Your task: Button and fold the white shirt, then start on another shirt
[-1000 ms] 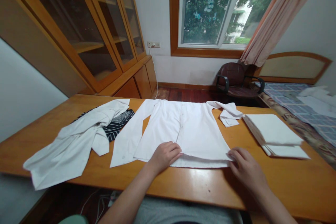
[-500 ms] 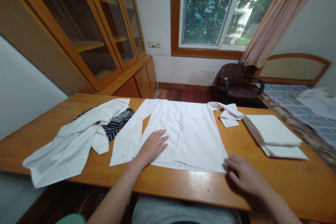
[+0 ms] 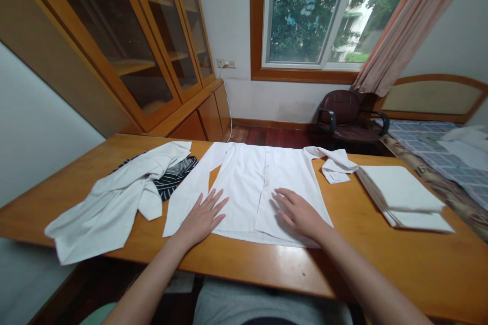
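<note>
A white button-front shirt [image 3: 244,183] lies spread on the wooden table [image 3: 267,269], its hem toward me. Its left-hand sleeve slants down toward the near edge, while the right-hand sleeve is bent and bunched at the far side. My left hand [image 3: 202,217] rests with fingers spread near the shirt's lower left side, by the sleeve. Over the right front panel is my right hand [image 3: 299,213], fingers apart and a shadow beneath it; I cannot tell whether it touches the cloth. Neither hand holds anything.
To the left, a crumpled white garment [image 3: 114,203] partly covers a black striped cloth [image 3: 175,176]. A stack of folded white cloth [image 3: 402,190] sits at the right. Beyond the table stand a glass-door cabinet [image 3: 152,61], a brown armchair [image 3: 343,114] and a bed [image 3: 434,147].
My right hand has left the shirt's lower right corner and moved left and up over the front panel. My left hand has shifted left toward the sleeve, with its fingers spreading wider.
</note>
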`<state>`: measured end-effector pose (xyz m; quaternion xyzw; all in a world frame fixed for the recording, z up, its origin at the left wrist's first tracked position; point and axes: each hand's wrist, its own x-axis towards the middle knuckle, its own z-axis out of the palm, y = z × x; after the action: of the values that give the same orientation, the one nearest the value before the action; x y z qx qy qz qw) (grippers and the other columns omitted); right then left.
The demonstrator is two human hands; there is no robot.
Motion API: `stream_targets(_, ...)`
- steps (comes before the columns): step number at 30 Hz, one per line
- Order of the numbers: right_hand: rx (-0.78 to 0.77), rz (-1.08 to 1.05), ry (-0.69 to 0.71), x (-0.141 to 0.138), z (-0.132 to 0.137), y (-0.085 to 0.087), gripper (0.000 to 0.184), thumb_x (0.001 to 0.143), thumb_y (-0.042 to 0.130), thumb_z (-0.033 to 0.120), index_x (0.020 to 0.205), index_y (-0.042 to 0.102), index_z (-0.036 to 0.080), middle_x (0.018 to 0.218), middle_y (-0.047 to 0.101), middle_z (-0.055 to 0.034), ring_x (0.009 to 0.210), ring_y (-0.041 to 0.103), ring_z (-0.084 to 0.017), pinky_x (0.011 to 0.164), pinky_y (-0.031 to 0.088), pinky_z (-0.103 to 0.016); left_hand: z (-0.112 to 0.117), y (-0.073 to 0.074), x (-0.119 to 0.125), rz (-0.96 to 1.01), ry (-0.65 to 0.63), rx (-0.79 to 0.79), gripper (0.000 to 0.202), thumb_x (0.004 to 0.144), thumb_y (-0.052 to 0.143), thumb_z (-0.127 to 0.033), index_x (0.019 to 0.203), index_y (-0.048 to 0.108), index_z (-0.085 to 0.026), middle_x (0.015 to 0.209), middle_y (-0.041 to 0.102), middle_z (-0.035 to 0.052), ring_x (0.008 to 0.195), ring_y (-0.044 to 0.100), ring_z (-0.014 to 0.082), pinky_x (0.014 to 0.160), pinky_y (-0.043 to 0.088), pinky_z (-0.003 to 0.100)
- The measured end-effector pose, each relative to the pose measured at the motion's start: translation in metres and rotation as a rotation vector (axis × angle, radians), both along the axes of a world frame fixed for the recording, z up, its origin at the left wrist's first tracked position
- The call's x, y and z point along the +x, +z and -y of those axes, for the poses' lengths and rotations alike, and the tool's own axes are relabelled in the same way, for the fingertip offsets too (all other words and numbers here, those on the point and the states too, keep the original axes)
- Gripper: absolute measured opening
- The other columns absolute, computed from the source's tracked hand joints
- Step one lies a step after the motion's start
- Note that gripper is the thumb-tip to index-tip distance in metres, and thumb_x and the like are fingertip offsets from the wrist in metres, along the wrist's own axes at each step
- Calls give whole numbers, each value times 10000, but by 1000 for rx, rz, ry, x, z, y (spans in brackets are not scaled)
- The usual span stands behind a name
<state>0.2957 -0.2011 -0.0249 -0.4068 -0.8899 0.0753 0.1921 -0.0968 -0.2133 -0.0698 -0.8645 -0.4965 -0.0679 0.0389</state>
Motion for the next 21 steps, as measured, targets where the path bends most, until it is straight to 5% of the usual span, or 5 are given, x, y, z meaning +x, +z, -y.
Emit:
stream_targets(6, -36, 82, 137, -28, 3, -17, 563, 968, 545, 355, 1496, 431, 197, 1579, 385, -144, 1472, 324, -318, 1174, 317, -571, 2, 12, 5, 30, 3, 16, 439, 1010, 454, -410, 1415, 543, -268, 1512, 491, 94, 1428, 393, 342, 1171, 226, 611)
stream_targets(11, -52, 110, 141, -16, 9, -25, 537, 983, 528, 372, 1496, 441, 238, 1594, 362, -124, 1481, 312, -305, 1181, 293, -569, 9, 34, 32, 179, -172, 16, 262, 971, 554, -322, 1200, 659, -253, 1246, 661, 65, 1221, 568, 245, 1175, 284, 522)
stream_targets(15, -58, 98, 120, -12, 13, -20, 472, 973, 542, 346, 1427, 514, 217, 1536, 454, -132, 1455, 349, -310, 1177, 294, -571, 13, 45, 62, 213, -267, -63, 209, 882, 696, -333, 1063, 661, -234, 1073, 650, 52, 1015, 591, 221, 902, 476, 375)
stream_targets(21, -34, -53, 152, -27, 25, -9, 355, 900, 658, 369, 1216, 620, 212, 1282, 632, -122, 1269, 507, -293, 1091, 397, -535, 14, 45, 90, 164, -351, -32, 134, 873, 703, -309, 907, 625, -206, 961, 620, 44, 898, 562, 207, 772, 429, 337)
